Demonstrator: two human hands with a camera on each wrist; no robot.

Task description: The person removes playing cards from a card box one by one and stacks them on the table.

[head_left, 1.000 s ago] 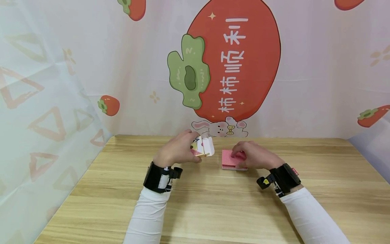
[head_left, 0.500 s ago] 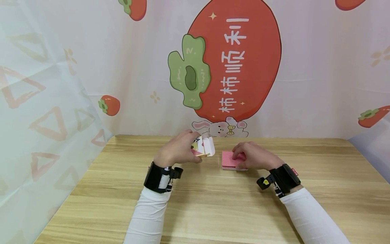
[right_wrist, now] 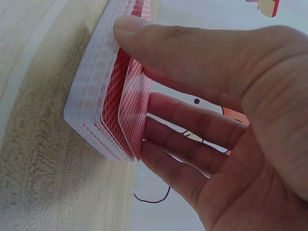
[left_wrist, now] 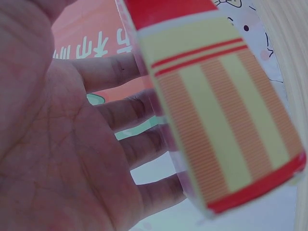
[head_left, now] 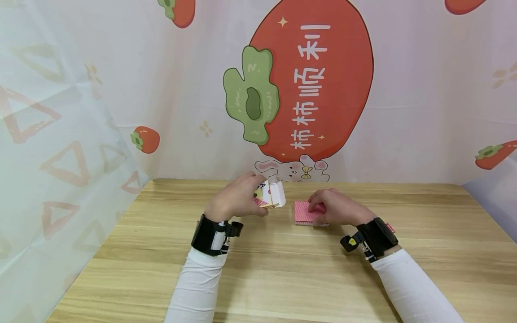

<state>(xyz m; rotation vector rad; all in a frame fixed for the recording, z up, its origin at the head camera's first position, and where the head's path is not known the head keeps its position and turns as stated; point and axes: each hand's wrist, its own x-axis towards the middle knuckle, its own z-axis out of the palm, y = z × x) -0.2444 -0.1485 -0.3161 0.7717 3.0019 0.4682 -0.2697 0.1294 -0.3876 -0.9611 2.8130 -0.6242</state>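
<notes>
My left hand [head_left: 238, 195] holds a small card box [head_left: 276, 195] above the table, thumb on the near side and fingers on the far side. Its white flap stands open to the right, and an ace design shows on its face. In the left wrist view the box [left_wrist: 216, 110] has red and cream bands with brown stripes. To the right, a deck of playing cards [head_left: 303, 211] with red patterned backs lies on the table. My right hand [head_left: 339, 206] pinches it between thumb and fingers. The right wrist view shows the deck [right_wrist: 96, 96] with its top cards slightly separated.
The wooden table [head_left: 282, 278] spreads around both hands. Behind it hangs a pale cloth [head_left: 181, 89] printed with persimmons and a rabbit. Wrist cameras on black straps sit on both wrists.
The upper cards of the deck have come slightly down and toward me, and the gap under them looks narrower. The left hand keeps the box nearly still.
</notes>
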